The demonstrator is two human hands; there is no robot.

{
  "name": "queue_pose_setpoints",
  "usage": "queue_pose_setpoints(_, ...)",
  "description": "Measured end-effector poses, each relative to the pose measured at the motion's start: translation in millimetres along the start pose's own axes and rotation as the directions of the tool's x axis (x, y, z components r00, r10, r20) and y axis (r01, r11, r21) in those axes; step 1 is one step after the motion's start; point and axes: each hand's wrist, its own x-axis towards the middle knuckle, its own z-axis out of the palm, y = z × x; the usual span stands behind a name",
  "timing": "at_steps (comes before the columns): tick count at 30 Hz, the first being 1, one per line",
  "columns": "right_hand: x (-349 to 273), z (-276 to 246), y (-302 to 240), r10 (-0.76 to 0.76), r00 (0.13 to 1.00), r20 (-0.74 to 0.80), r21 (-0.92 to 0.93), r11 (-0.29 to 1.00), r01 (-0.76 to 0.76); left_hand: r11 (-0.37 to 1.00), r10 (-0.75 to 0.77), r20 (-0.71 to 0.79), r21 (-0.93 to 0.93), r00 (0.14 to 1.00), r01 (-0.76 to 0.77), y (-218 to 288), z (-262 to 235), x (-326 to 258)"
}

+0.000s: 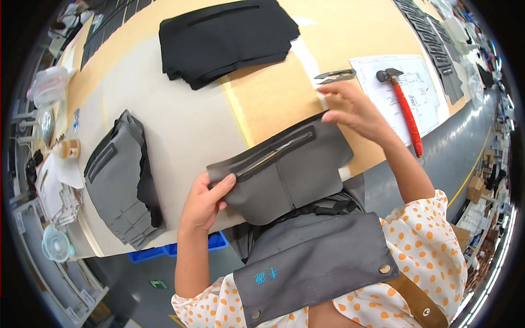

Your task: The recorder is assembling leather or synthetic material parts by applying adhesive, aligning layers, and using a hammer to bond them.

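A dark grey panel of sheet material (320, 172) with a long framed slot, perhaps a zip opening, slants across the table's near edge in front of my apron. My left hand (201, 203) pinches its left end, thumb on top beside the slot. At the panel's far right corner is my right hand (353, 109), its fingers apart and its thumb close to the edge; I cannot tell if they touch. Just beyond those fingers lies a pair of thread snips (336, 75).
A black panel stack (227, 46) lies at the far side, and a grey panel stack (117, 188) at left. A hammer (406, 112) with a red-wrapped handle rests on a printed sheet (432, 90). A jar (70, 148) stands far left, with blue bins (199, 243) below the table edge.
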Motion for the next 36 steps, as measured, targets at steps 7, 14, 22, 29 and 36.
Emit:
queue_pose_setpoints(7, 11.9, 15.7, -6.2, 0.096, 0.914, 0.394, 0.402, 0.876, -0.266, 0.983, 0.099, -0.141, -0.139, 0.985, -0.118, -14.4, -4.3, -24.3)
queue_pose_setpoints(14, -4.4, 35.5, -22.0, 0.248, 0.847, 0.469, 0.685, 0.504, -0.527, 0.975, 0.218, -0.293, 0.107, 0.931, -0.194, -19.5, -6.4, -31.9)
queue_pose_setpoints(22, -21.3, 24.0, -32.7, 0.225, 0.888, 0.401, 0.114, 0.950, -0.292, 0.907, 0.301, -0.262, 0.377, 0.917, -0.190, -22.1, -16.2, -29.9)
queue_pose_setpoints(29, -34.3, 36.6, -31.6, 0.279, 0.865, 0.417, 0.558, 0.672, -0.487, 0.955, 0.169, -0.225, 0.277, 0.960, -0.103, -18.1, -16.3, -34.7)
queue_pose_setpoints(36, -35.8, 36.8, -33.2, 0.259, 0.892, 0.371, 0.596, 0.670, -0.442, 0.941, 0.283, -0.319, 0.276, 0.904, -0.197, -24.4, -10.4, -41.2)
